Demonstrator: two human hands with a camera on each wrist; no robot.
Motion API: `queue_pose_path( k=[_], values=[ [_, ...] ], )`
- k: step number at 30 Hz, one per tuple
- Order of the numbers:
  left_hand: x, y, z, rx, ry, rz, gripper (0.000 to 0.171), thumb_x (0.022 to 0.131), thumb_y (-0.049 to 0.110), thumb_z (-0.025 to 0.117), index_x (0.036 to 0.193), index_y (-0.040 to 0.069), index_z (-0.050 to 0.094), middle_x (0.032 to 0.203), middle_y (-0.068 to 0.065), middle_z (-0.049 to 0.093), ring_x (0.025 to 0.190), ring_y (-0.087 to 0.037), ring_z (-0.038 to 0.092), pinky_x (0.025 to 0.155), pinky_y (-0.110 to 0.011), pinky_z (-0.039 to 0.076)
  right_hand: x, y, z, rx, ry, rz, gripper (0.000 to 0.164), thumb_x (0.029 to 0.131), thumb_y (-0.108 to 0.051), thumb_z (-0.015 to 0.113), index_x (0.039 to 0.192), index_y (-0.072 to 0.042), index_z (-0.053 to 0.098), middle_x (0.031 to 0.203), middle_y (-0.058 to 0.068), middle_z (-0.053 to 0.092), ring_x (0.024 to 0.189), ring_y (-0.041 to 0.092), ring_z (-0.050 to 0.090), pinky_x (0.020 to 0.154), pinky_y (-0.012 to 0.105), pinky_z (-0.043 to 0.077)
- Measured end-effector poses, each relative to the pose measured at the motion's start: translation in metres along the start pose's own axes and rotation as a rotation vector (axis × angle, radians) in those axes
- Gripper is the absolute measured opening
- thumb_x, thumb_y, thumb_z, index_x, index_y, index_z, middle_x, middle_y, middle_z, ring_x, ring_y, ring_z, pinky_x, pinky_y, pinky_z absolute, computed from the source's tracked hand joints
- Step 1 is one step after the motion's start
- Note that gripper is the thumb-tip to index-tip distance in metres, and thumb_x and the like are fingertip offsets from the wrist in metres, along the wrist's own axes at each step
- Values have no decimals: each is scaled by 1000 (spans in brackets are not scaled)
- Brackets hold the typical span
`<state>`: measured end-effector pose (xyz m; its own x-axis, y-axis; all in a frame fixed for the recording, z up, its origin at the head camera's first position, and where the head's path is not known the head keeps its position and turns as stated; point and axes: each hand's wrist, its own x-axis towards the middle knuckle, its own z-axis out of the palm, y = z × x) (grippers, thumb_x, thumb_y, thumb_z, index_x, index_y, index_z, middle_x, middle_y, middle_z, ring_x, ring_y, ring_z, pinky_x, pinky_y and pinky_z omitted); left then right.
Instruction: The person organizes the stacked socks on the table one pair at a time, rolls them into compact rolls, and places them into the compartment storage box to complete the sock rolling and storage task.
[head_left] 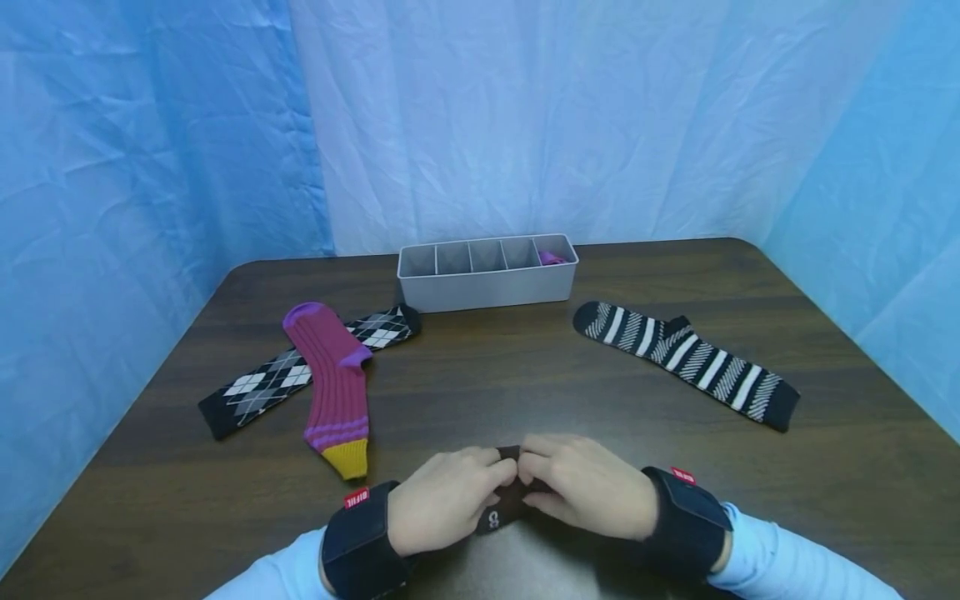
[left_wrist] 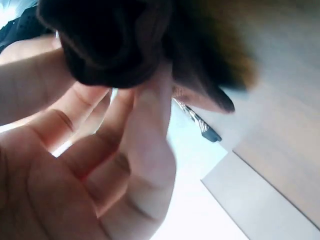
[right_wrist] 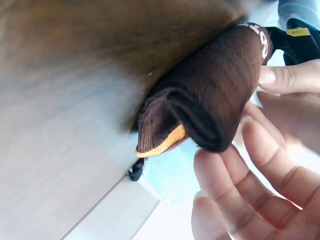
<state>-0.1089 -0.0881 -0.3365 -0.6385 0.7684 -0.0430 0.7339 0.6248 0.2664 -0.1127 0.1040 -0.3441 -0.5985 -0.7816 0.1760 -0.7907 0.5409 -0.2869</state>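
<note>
A: Head view first, and both hands are busy at the near side of the table [head_left: 465, 392]! The left hand [head_left: 450, 497] and the right hand [head_left: 588, 486] pinch a brown sock [head_left: 513, 502] between them, knuckles almost meeting.

B: What's around it?

A: A pink sock [head_left: 335, 371] lies across an argyle sock [head_left: 255, 387] to the left, a striped sock [head_left: 690, 354] to the right, and at the back a grey divided box [head_left: 487, 292] with a purple thing [head_left: 551, 258] in its end compartment. None of it crowds the hands.

B: Over to the left wrist — tight and dark here! Fingers and thumb close on the cloth, but their exact hold is blurred.

A: Right wrist, much clearer: it's folded over into a thick bundle, orange edge [right_wrist: 172, 137] poking out, fingertips along its side. Whether it touches the table, I can't tell.

B: How would it handle?

A: Light, soft, knitted, I'd judge — no breaking it, but it could spring loose. Best held across the fold, both layers together.
</note>
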Motion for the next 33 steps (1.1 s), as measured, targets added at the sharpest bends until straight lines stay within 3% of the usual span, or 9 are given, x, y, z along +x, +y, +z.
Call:
queue_pose_path(
  k=[6,11,16,20,24,28,33],
  values=[
    [1,1,0,-10,62,-56,14,78,16,59,89,19,50,85,7,50,72,-4,45,56,-15,38,-1,0,-1,-32,-36,-11,18,68,-19,68,82,-18,57,84,-9,55,74,0,48,66,16,42],
    [0,4,0,17,122,-41,8,77,19,61,80,17,54,75,9,46,65,-3,40,53,-14,34,-2,0,-3,-60,-32,-9,13,70,-17,66,81,-17,59,78,-8,55,69,0,46,62,17,41],
    [-1,7,1,127,109,-29,26,70,32,68,86,14,57,81,6,51,70,-4,46,57,-18,40,-2,0,-3,-95,-54,0,12,72,-19,64,83,-17,60,78,-7,57,69,1,48,63,18,42],
    [-1,7,1,168,90,-29,26,68,25,69,88,12,58,81,4,53,71,-5,48,58,-18,41,-1,0,-2,-116,-56,-12,15,71,-24,66,84,-17,61,80,-7,54,70,1,46,62,17,41],
    [-1,6,-2,88,37,-25,10,75,20,62,81,13,59,71,8,51,61,-1,43,51,-16,34,-2,1,-2,-146,-82,-28,19,68,-29,68,82,-17,62,78,-9,48,68,1,41,59,15,37],
    [-2,4,-7,-71,-22,-37,5,79,17,58,83,14,56,66,10,50,55,1,41,49,-16,33,-3,0,-4,-156,-128,-13,15,72,-26,66,82,-16,62,73,-9,47,63,0,40,56,16,35],
    [2,-5,-5,-251,-8,-46,12,81,11,56,88,13,48,66,8,48,53,0,41,48,-14,35,-2,3,-5,-31,-139,34,19,76,-18,63,92,-13,55,79,-6,58,64,-3,47,60,14,41]
  ],
)
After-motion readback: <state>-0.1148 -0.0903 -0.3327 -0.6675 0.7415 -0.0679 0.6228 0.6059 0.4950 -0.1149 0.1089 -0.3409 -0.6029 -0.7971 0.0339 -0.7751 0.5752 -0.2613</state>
